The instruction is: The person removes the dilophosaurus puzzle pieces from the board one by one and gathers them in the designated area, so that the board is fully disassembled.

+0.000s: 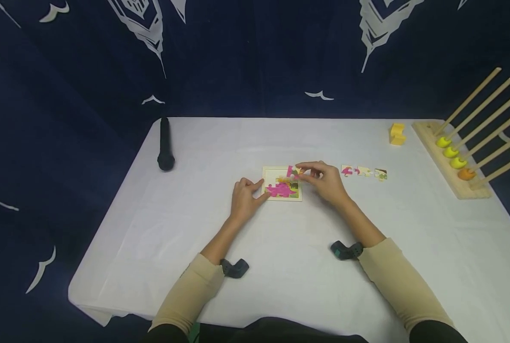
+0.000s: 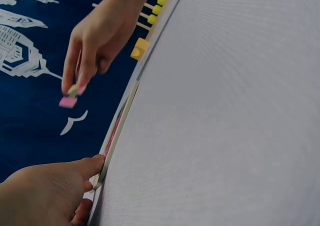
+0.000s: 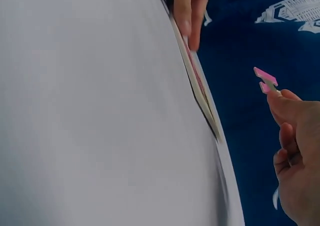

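Note:
A light-framed jigsaw tray (image 1: 282,199) lies on the white table, its lower part filled with a pink figure and some green and yellow. My left hand (image 1: 245,197) rests at the tray's left side, with thumb and forefinger spread and touching its border. Above the tray's upper right corner, my right hand (image 1: 323,180) pinches a pink and yellow puzzle piece (image 1: 291,172) between thumb and fingertips. The right wrist view shows that raised piece (image 3: 266,78) tilted at the fingertips. Loose puzzle pieces (image 1: 364,171) lie in a row to the right of the right hand.
A wooden peg stand (image 1: 474,190) with yellow and orange beads stands at the right edge. Near it at the back is a yellow block (image 1: 396,134). A black microphone-shaped object (image 1: 165,147) lies at the back left. Dark patterned cloth (image 1: 255,57) hangs behind the table.

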`<state>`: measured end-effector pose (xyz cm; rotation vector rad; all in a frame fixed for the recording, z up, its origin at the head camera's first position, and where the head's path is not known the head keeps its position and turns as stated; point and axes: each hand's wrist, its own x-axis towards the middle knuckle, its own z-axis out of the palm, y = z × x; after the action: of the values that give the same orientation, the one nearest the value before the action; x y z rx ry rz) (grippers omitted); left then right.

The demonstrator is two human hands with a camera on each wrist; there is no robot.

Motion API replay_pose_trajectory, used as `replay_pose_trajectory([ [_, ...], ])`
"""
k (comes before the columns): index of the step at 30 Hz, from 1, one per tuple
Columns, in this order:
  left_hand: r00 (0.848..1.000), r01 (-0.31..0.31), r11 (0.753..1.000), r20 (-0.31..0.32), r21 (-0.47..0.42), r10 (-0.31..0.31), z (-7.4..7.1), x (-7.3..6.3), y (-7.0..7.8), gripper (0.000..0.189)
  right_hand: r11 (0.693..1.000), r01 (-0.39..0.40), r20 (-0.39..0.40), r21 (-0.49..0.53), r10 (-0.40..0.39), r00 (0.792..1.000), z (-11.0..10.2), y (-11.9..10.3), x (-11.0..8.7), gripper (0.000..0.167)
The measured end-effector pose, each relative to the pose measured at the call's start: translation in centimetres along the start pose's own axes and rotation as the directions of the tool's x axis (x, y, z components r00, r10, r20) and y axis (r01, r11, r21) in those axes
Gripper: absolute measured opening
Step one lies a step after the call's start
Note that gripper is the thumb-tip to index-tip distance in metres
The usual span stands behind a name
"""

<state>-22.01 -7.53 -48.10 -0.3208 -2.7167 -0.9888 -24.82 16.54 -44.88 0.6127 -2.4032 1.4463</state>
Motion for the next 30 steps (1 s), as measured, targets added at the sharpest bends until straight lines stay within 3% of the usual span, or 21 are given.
replay_pose_trajectory([
  [7,1.0,0.006,1.0,0.014,0.005,-0.006,0.1,0.0,0.1,0.048,0.987,-0.057,-0.117,-0.147,0.04,0.992,-6.0,1.7,-3.1,0.025],
  [12,1.0,0.018,1.0,0.017,0.011,-0.018,0.0,0.0,0.1,0.048,0.965,-0.144,-0.128,-0.217,0.119,0.985,-8.7,3.4,-5.0,0.024],
  [22,1.0,0.017,1.0,0.016,0.016,-0.018,0.1,0.1,0.0,0.048,0.922,-0.247,-0.046,-0.298,0.245,0.968,-9.5,4.9,-6.2,0.022],
  [30,1.0,0.01,1.0,0.008,0.013,-0.01,0.0,0.1,0.0,0.047,0.918,-0.226,-0.034,-0.327,0.228,0.973,-9.6,5.5,-6.3,0.021],
])
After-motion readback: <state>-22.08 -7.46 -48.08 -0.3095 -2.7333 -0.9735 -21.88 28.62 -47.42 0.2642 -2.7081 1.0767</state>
